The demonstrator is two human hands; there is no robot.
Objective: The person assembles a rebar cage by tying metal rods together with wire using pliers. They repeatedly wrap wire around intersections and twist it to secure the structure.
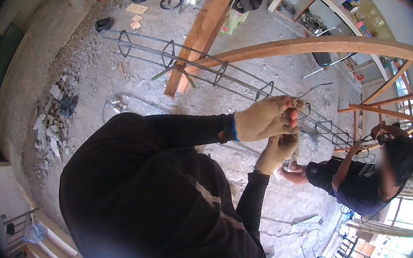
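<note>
My left hand (263,119), in a beige knit glove, is closed in a pinch over the rebar cage. A thin bent wire (317,89) sticks out from its fingertips to the upper right. Just below, my right hand (278,150), gloved the same way, is closed with curled fingertips against the left; what it holds is hidden. The long rebar cage (218,71), with square stirrups along its bars, runs from upper left to right behind my hands. Green-handled pincers (176,70) hang astride its bars near the timber posts.
A co-worker (374,173) in dark clothes crouches at the cage's right end, hands on it. Timber posts (185,70) and a curved beam (317,49) cross behind the cage. Rubble (51,126) lies left on the rough floor; a chair (326,58) stands at the back.
</note>
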